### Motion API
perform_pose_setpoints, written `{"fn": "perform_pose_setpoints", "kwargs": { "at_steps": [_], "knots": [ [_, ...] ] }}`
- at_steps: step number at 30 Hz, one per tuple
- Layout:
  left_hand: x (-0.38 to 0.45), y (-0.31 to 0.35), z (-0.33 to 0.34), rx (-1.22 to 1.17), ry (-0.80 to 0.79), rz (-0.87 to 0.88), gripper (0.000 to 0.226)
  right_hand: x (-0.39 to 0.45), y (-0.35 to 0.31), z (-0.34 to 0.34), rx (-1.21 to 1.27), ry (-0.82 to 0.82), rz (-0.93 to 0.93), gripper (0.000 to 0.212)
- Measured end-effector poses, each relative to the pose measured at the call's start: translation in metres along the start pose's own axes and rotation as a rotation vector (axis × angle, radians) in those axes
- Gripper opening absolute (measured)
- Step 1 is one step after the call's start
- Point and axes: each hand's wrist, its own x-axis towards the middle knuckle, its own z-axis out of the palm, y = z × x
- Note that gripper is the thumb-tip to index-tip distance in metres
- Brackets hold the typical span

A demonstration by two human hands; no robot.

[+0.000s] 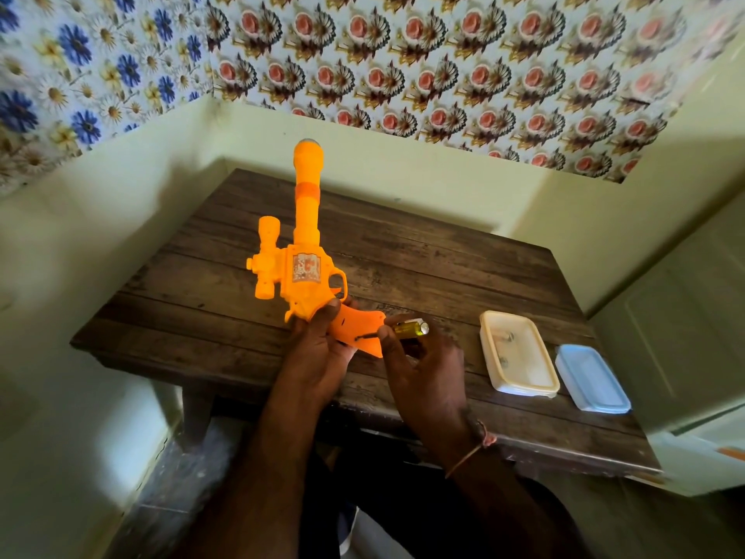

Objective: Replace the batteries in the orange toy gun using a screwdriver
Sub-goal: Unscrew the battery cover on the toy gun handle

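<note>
The orange toy gun (pixel 303 252) stands upright over the dark wooden table (pixel 423 260), barrel pointing away from me, scope on its left side. My left hand (pixel 318 349) grips it at the base of the body, just above the handle. The handle (pixel 358 330) sticks out to the right. My right hand (pixel 419 365) holds a screwdriver (pixel 407 329) with a clear yellow handle. Its dark tip touches the side of the gun's handle.
An open cream plastic box (pixel 520 383) with small metal-ended items inside sits on the table's right part. Its pale blue lid (pixel 590 379) lies right of it. Walls close in behind and on both sides of the table.
</note>
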Motion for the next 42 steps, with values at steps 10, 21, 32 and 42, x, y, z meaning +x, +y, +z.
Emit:
{"fn": "perform_pose_setpoints", "kwargs": {
  "at_steps": [10,21,32,42],
  "knots": [
    [0.003,-0.002,-0.003,0.038,-0.01,0.007,0.073,0.001,-0.007,0.0,-0.026,-0.035,0.026,0.017],
    [0.007,-0.005,-0.005,0.052,-0.035,0.002,0.105,0.03,-0.044,-0.026,0.029,-0.438,0.363,0.013],
    [0.002,-0.003,-0.001,0.054,0.032,-0.018,0.069,0.053,-0.067,-0.031,-0.64,-0.724,-0.006,0.02],
    [-0.005,-0.001,0.006,0.07,0.006,-0.013,0.07,0.063,-0.061,-0.029,-0.624,-0.672,-0.129,0.016]
  ]
}}
